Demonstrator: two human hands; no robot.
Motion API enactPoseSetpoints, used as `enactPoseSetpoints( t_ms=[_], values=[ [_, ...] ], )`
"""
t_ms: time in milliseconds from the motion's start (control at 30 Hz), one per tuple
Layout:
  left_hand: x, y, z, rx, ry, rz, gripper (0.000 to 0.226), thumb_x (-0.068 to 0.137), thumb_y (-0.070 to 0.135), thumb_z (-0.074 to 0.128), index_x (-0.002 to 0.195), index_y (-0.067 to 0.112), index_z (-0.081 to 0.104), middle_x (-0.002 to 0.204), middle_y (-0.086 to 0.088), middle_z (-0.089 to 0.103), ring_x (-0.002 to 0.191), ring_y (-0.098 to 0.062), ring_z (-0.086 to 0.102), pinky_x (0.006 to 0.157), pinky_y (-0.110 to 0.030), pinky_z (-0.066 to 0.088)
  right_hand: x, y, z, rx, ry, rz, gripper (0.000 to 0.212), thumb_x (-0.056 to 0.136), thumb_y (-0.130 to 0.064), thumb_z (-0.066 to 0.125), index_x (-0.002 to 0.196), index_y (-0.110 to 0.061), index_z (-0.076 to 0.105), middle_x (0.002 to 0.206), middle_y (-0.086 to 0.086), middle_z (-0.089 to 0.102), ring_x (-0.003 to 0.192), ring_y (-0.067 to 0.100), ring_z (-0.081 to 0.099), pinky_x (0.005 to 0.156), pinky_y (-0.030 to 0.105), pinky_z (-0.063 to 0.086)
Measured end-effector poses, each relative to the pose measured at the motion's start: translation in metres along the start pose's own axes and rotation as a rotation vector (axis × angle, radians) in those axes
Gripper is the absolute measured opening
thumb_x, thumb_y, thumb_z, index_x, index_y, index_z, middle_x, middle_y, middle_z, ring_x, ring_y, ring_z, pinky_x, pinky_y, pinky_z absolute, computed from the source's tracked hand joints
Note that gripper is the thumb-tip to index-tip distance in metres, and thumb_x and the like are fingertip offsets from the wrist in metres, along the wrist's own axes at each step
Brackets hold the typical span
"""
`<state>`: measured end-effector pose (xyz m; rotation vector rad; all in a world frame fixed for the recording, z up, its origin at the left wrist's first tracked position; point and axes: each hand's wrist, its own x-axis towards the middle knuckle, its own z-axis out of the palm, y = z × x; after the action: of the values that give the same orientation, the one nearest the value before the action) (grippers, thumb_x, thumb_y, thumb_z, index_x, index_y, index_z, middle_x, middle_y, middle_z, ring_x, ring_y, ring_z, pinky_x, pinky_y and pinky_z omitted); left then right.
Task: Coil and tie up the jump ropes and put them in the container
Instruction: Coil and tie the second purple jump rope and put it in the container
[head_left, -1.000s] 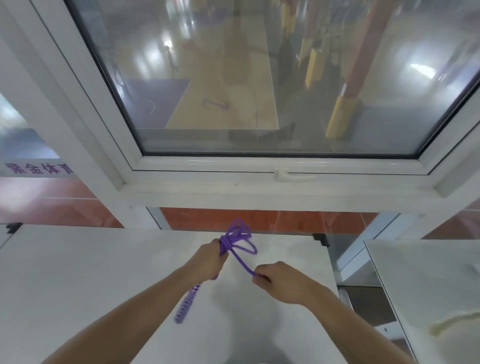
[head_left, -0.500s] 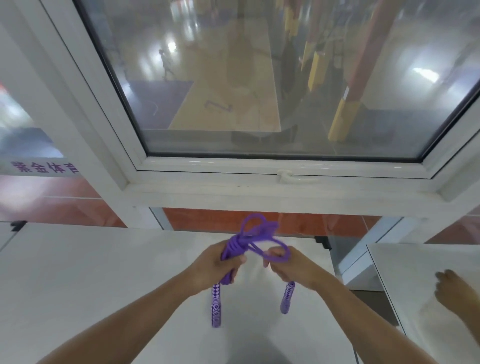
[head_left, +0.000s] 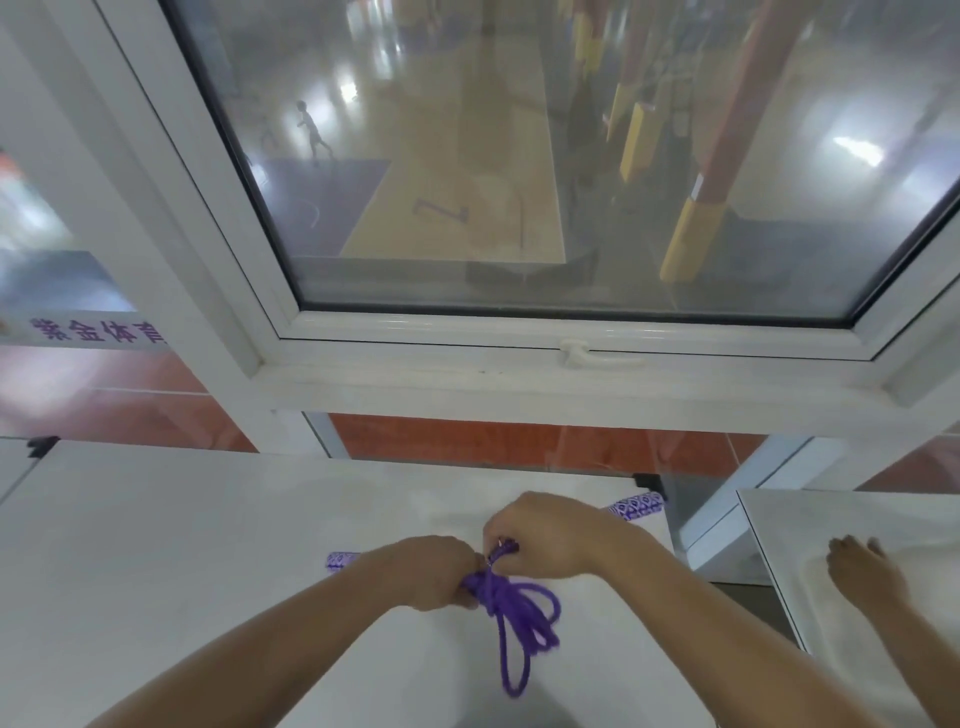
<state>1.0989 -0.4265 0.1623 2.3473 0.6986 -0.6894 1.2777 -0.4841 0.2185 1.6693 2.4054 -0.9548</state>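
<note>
A purple jump rope (head_left: 519, 618) is bunched into several loops that hang toward me over the white table (head_left: 182, 545). My left hand (head_left: 431, 577) grips the bundle at its knotted end. My right hand (head_left: 545, 535) pinches the cord right beside it, fingers curled. One patterned purple handle (head_left: 342, 560) sticks out to the left behind my left hand. The other handle (head_left: 636, 506) pokes out to the right behind my right hand. No container is in view.
A second white table (head_left: 831, 525) stands at the right, across a narrow gap, with another person's hand (head_left: 862, 571) resting on it. A white-framed window (head_left: 519, 358) with a latch runs along the far side of the tables.
The loops, which stood up above my hands, now hang down toward me. Both handles have swung from hanging down to pointing outward left and right. My hands have closed together on the knot.
</note>
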Motion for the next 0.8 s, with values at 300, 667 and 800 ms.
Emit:
enactPoseSetpoints(
  t_ms=[300,667,800],
  values=[
    [-0.015,-0.003,-0.004,-1.256,0.318,0.134,0.016,0.094,0.016,0.068,0.105,0.007,0.061,0.083,-0.012,0.064,0.076,-0.027,0.063,0.066,-0.037,0.055,0.009,0.038,0.022,0.763,0.307,0.239,0.025,0.097,-0.020,0.059,0.075,-0.030,0.061,0.061,-0.012,0.056,0.056,0.006,0.049,0.058,0.023,0.043],
    [0.021,-0.004,0.019,-1.637,0.684,-0.265,0.007,0.098,0.006,0.058,0.098,0.000,0.057,0.073,-0.013,0.052,0.061,-0.020,0.052,0.065,-0.038,0.055,0.022,0.021,0.074,0.836,0.218,0.432,0.027,0.094,-0.037,0.059,0.083,-0.014,0.066,0.074,-0.004,0.065,0.061,0.008,0.057,0.062,0.024,0.044],
    [0.026,-0.002,0.028,-1.357,0.692,-0.347,0.009,0.093,0.004,0.055,0.087,0.011,0.056,0.070,-0.010,0.048,0.060,-0.018,0.044,0.063,-0.036,0.046,0.020,0.018,0.073,0.997,0.259,0.477,0.033,0.080,-0.044,0.066,0.081,-0.010,0.067,0.078,0.002,0.057,0.072,0.015,0.053,0.069,0.032,0.039]
  ],
)
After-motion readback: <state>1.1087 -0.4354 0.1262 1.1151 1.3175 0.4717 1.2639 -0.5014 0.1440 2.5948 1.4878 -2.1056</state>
